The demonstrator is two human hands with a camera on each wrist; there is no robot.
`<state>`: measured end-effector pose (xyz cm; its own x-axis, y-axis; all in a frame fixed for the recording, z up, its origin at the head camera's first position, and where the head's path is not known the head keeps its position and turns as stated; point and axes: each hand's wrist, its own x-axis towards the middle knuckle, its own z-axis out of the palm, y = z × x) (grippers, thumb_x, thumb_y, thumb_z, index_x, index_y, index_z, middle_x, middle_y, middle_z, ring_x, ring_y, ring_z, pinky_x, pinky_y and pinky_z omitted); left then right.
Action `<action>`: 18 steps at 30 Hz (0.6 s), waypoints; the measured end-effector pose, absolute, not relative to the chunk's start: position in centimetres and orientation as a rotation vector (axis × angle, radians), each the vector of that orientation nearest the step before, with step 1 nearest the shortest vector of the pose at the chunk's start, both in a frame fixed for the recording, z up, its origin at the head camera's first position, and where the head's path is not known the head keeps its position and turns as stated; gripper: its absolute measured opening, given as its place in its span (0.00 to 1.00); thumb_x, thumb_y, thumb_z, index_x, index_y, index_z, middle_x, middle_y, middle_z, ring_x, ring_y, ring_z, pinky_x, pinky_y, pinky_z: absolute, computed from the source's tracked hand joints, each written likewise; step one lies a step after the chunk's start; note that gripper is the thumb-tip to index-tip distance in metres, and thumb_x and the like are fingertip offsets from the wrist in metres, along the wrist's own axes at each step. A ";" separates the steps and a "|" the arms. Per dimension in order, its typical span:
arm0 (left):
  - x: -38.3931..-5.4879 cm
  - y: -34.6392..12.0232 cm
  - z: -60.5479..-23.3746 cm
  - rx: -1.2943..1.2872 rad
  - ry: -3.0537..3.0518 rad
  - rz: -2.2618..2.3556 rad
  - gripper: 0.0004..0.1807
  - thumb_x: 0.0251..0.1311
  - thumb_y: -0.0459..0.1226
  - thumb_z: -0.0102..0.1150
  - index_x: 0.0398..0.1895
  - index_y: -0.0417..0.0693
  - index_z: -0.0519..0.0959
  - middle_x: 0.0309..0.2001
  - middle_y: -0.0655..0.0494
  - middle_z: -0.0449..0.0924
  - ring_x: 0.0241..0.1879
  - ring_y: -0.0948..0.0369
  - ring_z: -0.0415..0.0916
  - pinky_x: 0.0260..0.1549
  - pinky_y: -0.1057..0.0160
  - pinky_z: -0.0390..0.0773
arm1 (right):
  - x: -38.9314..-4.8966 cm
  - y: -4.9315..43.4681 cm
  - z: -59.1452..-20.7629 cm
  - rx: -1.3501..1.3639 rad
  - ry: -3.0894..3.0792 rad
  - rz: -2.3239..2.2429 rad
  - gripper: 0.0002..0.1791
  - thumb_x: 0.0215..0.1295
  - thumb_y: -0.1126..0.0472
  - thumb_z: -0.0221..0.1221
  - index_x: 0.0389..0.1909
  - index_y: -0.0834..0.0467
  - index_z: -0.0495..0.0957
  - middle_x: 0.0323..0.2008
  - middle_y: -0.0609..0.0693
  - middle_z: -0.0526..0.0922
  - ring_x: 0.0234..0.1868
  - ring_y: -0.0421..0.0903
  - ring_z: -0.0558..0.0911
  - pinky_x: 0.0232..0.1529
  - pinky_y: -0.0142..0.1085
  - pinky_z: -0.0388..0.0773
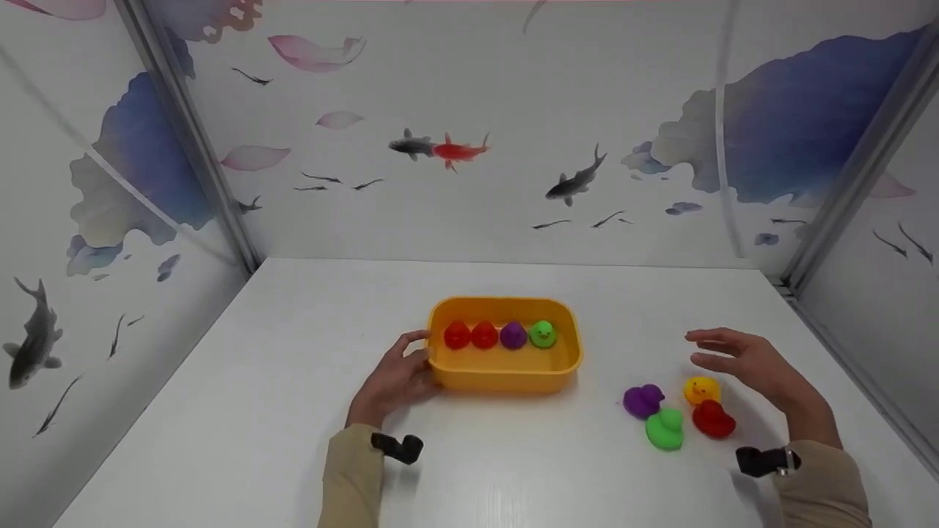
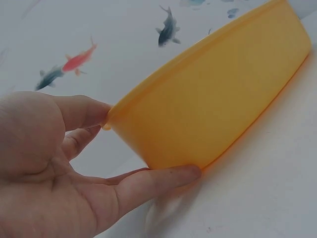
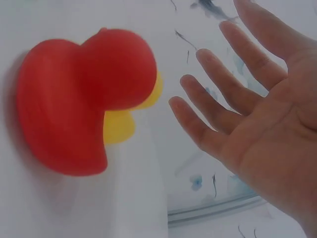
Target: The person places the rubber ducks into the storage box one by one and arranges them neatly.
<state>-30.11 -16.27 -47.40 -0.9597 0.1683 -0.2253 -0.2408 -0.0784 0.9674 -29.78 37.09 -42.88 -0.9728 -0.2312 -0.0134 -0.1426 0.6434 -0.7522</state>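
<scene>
My left hand (image 1: pixel 400 378) holds the left end of a yellow plastic box (image 1: pixel 506 381). In the left wrist view its fingers are at the rim and the thumb lies low along the box's wall. Inside the box stand two red ducks (image 1: pixel 484 335), a purple duck (image 1: pixel 513 336) and a green duck (image 1: pixel 543 335) in a row. Held with fingers spread, my right hand (image 1: pixel 755 367) hovers empty over a loose group: a yellow duck (image 1: pixel 702 391), a red duck (image 3: pixel 59 109), a purple duck (image 1: pixel 642 401) and a green duck (image 1: pixel 665 430).
Everything stands on a white table (image 1: pixel 242 411). Around it rise white panels (image 1: pixel 469 220) printed with fish and petals, joined by metal corner posts (image 1: pixel 198 139). Black wrist straps (image 1: pixel 400 447) sit over both beige sleeves.
</scene>
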 end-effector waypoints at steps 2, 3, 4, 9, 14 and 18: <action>-30.1 -16.3 -47.4 -0.072 1.902 2.140 0.24 0.75 0.40 0.48 0.72 0.55 0.62 0.68 0.39 0.70 0.54 0.53 0.77 0.57 0.52 0.82 | -29.9 37.6 -43.3 -0.284 2.737 -1.237 0.34 0.70 0.44 0.58 0.70 0.59 0.67 0.71 0.67 0.67 0.70 0.70 0.67 0.66 0.70 0.64; -30.1 -16.3 -47.4 -0.074 1.895 2.148 0.24 0.75 0.39 0.48 0.71 0.55 0.62 0.68 0.38 0.71 0.54 0.53 0.77 0.57 0.52 0.82 | -30.0 37.8 -43.5 -0.265 2.730 -1.233 0.35 0.70 0.43 0.58 0.70 0.59 0.67 0.71 0.67 0.67 0.70 0.70 0.67 0.66 0.70 0.64; -30.1 -16.3 -47.4 -0.072 1.888 2.155 0.24 0.75 0.39 0.47 0.72 0.55 0.61 0.68 0.37 0.71 0.54 0.52 0.77 0.57 0.51 0.82 | -30.0 38.0 -43.7 -0.250 2.724 -1.225 0.35 0.70 0.43 0.58 0.70 0.59 0.67 0.71 0.67 0.66 0.70 0.70 0.67 0.66 0.70 0.65; -30.1 -16.3 -47.5 -0.095 1.899 2.146 0.24 0.75 0.39 0.48 0.71 0.56 0.62 0.68 0.39 0.70 0.55 0.52 0.77 0.56 0.52 0.83 | -30.3 38.7 -44.4 -0.183 2.703 -1.183 0.37 0.68 0.42 0.60 0.71 0.59 0.67 0.72 0.67 0.65 0.70 0.70 0.65 0.66 0.69 0.65; -30.1 -16.3 -47.5 -0.106 1.908 2.138 0.24 0.75 0.40 0.49 0.71 0.57 0.63 0.69 0.40 0.70 0.56 0.51 0.77 0.56 0.52 0.83 | -30.4 39.1 -45.1 -0.133 2.673 -1.153 0.37 0.67 0.42 0.60 0.70 0.59 0.67 0.73 0.68 0.63 0.72 0.71 0.62 0.67 0.69 0.64; -30.1 -16.2 -47.5 -0.106 1.909 2.133 0.24 0.75 0.40 0.49 0.71 0.58 0.63 0.70 0.41 0.69 0.56 0.52 0.76 0.56 0.52 0.83 | -30.3 39.3 -45.6 -0.125 2.655 -1.142 0.37 0.67 0.42 0.60 0.70 0.60 0.68 0.72 0.68 0.65 0.71 0.71 0.61 0.67 0.70 0.63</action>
<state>-30.14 -16.21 -47.53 -0.9592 0.1552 -0.2365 -0.2522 -0.0903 0.9635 -30.34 39.31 -45.63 -0.9657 -0.1748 -0.1922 0.0192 0.6897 -0.7239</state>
